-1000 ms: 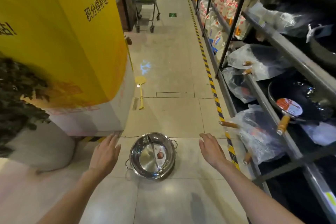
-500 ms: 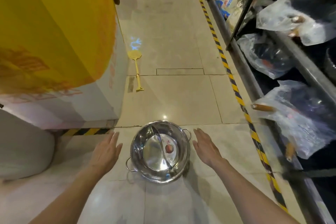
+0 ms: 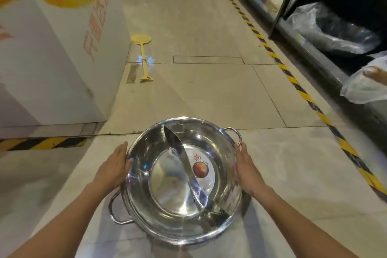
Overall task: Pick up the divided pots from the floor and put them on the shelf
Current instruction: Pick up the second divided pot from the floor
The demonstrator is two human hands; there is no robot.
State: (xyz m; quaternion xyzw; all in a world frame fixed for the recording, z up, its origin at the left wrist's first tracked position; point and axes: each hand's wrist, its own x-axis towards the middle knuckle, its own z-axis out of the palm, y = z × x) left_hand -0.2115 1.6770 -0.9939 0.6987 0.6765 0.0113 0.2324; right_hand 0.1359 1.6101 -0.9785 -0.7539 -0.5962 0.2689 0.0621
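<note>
Floor tiles (image 3: 209, 94) under divided pot (image 3: 182, 182); hands (image 3: 114, 168) (image 3: 244, 168) flat against its sides

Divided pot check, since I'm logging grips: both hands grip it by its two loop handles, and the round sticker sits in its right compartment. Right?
Not quite. The head view shows the left hand and right hand pressed against the divided pot's side walls, with both loop handles free. The round sticker does sit in its right compartment.
</note>
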